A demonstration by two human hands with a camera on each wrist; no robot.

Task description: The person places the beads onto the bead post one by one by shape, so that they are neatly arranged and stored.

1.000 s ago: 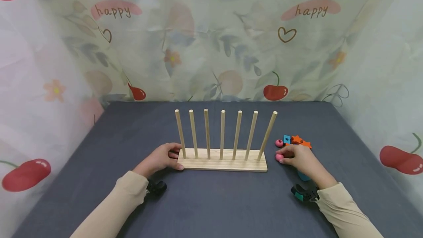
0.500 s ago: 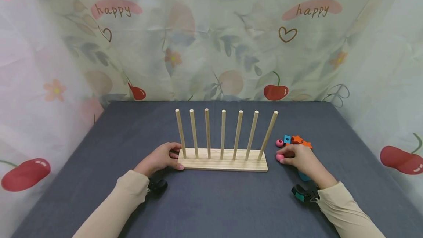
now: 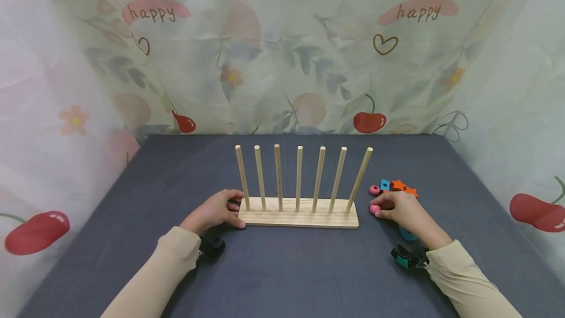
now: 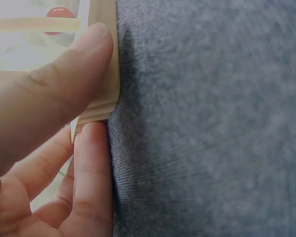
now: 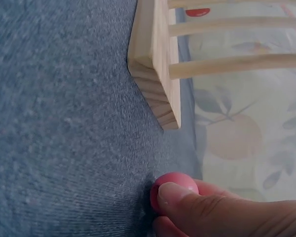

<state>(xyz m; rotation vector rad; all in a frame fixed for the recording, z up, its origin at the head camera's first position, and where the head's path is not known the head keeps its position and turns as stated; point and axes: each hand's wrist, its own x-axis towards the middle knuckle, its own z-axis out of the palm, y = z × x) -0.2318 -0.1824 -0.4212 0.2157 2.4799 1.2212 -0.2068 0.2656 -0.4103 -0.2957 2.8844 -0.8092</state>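
Pink bead [image 3: 374,209], toward right edge of desk [image 3: 291,269]: found still pinched by right hand [image 3: 403,210], rack [image 3: 300,218] by left hand [image 3: 217,209]; judged stalled.

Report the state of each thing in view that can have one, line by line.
Wooden rack: flat on the table, seven pegs bare
Left hand: holds the rack's left end
Near pink bead: pinched; whether lifted, unclear
Right hand: pinches that bead
Far pink bead: loose
Blue block: loose, hole showing
Orange stars: clustered, partly hidden
Lower blue piece: partly hidden
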